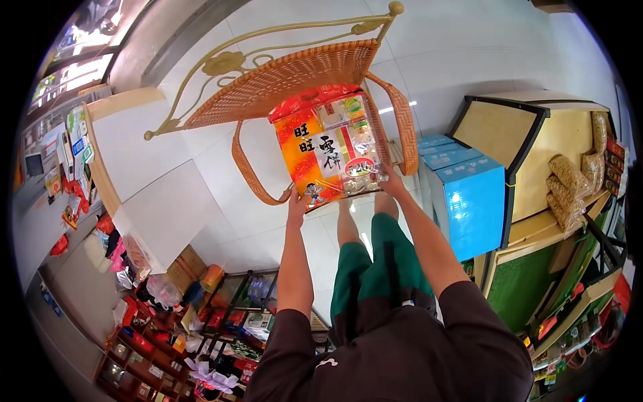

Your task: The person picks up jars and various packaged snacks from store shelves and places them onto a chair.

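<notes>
Where the floor opens: beyond the chair; boxes crowd its right side.
Armrests: curve close to both hands, so knuckles probably need care.
Bag: between the armrests; even support at both near corners should keep it level.
Left hand: fingers closed on its near left corner.
Right hand: fingers gripping its near right corner.

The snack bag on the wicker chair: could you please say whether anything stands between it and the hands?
Nothing visible does: the left hand and right hand both hold the snack bag at its near corners. The woven armrests lie beside it, not in the way.
</notes>
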Demonstrator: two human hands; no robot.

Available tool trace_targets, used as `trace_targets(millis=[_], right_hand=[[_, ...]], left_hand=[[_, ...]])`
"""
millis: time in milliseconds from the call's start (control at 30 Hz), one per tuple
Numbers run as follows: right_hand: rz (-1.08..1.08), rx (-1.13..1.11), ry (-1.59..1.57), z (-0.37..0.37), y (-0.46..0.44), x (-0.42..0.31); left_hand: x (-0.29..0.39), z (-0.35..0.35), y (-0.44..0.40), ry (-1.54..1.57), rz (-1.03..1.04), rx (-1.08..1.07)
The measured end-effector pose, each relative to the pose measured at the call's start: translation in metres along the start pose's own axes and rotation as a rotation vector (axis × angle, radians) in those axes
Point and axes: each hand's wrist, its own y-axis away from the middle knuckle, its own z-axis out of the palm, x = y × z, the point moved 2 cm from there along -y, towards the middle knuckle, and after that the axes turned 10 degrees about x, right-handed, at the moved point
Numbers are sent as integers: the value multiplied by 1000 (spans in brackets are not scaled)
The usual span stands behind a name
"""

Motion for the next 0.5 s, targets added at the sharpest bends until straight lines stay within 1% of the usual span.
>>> trace_targets(millis=[67,133,167,200,267,300,333,400,433,500], right_hand=[[35,4,-66,-5,6,-16],[68,-42,-188,-14,12,-37],[-75,23,-198,5,-1,-1],[-68,41,-204,3,-5,-6],[-9,-16,-184,7,-4,-17],[7,-50,-341,10,-4,-22],[-2,-38,-346,7,-2,-26],[-178,-76,88,-2,6,-42],[-191,-55,83,-7,15,-51],[-212,34,90,-19,43,-60]], left_hand=[[-10,-6,-9,-25,-15,-11],[-9,-9,-13,-253,186,27],[6,-4,-11,-168,97,32],[21,1,-9,-82,9,43],[49,7,-6,113,-21,137],[60,10,-7,99,-44,138],[72,11,-4,98,-32,127],[76,8,-8,0,93,-61],[76,4,-9,0,114,-74],[72,-1,-13,-177,51,-63]])
